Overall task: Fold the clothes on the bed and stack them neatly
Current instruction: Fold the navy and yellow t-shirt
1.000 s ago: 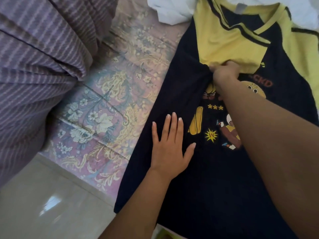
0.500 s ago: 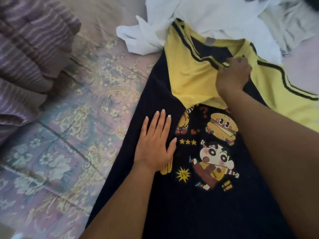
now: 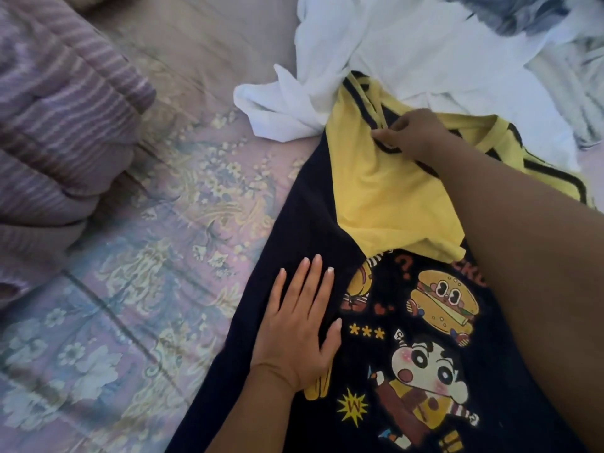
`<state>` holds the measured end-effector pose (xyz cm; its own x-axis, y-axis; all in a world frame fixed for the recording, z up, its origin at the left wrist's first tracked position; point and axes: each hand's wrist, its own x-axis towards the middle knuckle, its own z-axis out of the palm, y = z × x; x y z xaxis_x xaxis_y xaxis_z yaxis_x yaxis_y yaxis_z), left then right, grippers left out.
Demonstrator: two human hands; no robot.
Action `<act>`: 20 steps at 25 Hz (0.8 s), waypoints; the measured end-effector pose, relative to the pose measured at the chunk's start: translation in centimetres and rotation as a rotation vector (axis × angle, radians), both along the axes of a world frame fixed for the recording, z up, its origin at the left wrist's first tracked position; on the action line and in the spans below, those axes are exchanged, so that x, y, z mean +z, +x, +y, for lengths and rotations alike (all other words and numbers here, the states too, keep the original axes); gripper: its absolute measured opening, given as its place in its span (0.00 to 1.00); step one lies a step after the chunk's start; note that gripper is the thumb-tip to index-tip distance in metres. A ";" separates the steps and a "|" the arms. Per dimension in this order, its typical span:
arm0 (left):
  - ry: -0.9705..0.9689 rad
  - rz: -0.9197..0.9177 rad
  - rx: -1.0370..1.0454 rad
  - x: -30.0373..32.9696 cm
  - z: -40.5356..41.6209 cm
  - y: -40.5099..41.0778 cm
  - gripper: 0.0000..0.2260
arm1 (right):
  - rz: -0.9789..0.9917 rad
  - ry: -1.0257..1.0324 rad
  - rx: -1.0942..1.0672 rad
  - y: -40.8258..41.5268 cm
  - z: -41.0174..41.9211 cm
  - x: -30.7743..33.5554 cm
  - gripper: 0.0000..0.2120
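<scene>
A navy T-shirt (image 3: 304, 223) with yellow sleeves and a cartoon print lies flat, front up, on the bed. Its left yellow sleeve (image 3: 385, 197) is folded inward over the chest. My left hand (image 3: 300, 325) lies flat, fingers straight, pressing the navy cloth just left of the print. My right hand (image 3: 415, 135) reaches across the shirt and pinches the striped shoulder seam of the folded sleeve near the collar. My right forearm covers much of the shirt's right side.
A crumpled white garment (image 3: 408, 60) lies beyond the collar, with a grey one (image 3: 555, 34) behind it at top right. A striped purple blanket (image 3: 58, 125) is bunched at the left. The floral bedsheet (image 3: 147, 273) spreads between blanket and shirt.
My right hand moved from the sleeve's lower edge up to its shoulder seam near the collar, laying the sleeve flatter. My left hand stayed pressed on the shirt. The view shifted up the bed.
</scene>
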<state>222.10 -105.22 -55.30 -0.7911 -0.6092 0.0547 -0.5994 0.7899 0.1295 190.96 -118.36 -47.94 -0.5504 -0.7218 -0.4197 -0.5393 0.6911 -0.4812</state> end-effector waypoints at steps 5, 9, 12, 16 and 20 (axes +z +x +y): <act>-0.001 -0.056 -0.005 0.9 0.0 -0.2 0.29 | -0.027 0.012 0.117 -1.0 -1.6 -0.1 0.25; -0.004 -0.126 -0.009 1.9 0.2 -0.3 0.30 | 0.062 -0.184 0.035 -1.1 -3.4 0.8 0.16; -0.039 -0.143 -0.005 2.3 0.0 -1.7 0.32 | 0.111 -0.256 0.070 -1.1 -5.5 1.2 0.17; -0.051 -0.074 0.019 1.6 -1.0 -5.8 0.31 | 0.124 -0.253 0.157 -0.3 -7.2 -0.4 0.17; -0.034 -0.195 0.069 0.2 -1.1 -6.6 0.32 | 0.185 -0.215 0.068 -0.6 -5.4 -2.6 0.21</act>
